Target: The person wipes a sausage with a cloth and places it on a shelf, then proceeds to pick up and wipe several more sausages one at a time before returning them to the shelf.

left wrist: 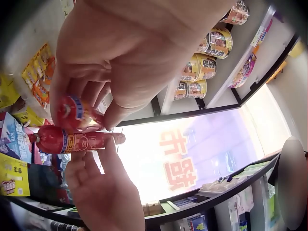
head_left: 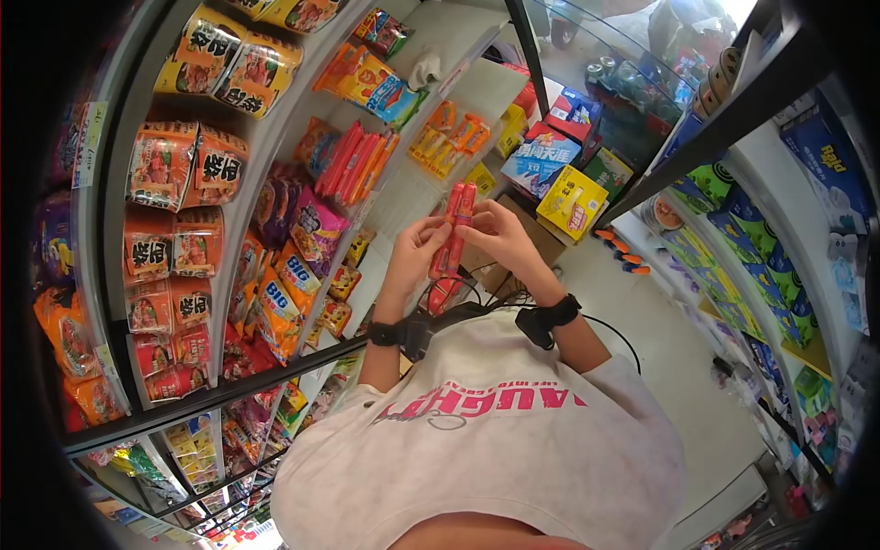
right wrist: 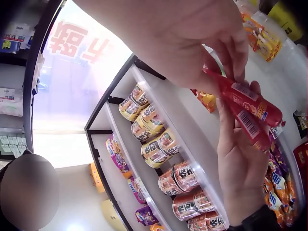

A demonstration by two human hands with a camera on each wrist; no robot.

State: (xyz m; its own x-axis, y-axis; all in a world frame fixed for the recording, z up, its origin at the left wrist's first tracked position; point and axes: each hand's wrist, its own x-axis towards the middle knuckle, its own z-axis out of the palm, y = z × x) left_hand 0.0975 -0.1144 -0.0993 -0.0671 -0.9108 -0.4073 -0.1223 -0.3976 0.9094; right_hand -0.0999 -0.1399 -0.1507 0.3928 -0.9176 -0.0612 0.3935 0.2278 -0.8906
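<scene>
Two red sausage-shaped packs (head_left: 449, 240) are held side by side in front of the shirt, between both hands. The left hand (head_left: 422, 246) pinches one pack from the left side; the right hand (head_left: 502, 240) pinches the other from the right. In the left wrist view, one red pack (left wrist: 79, 114) is in the left hand (left wrist: 130, 57) and the second (left wrist: 72, 141) lies against the fingers of the right hand (left wrist: 106, 192). From the right wrist, the packs (right wrist: 252, 103) cross at a slight angle, printed labels and barcodes showing.
Shelves at the left hold noodle packs (head_left: 188, 165) and bagged snacks (head_left: 316, 234). A row of red and orange sticks (head_left: 357, 165) stands on the middle shelf. Beyond the hands are a yellow box (head_left: 573, 203) and a blue box (head_left: 541, 167); more shelves curve along the right.
</scene>
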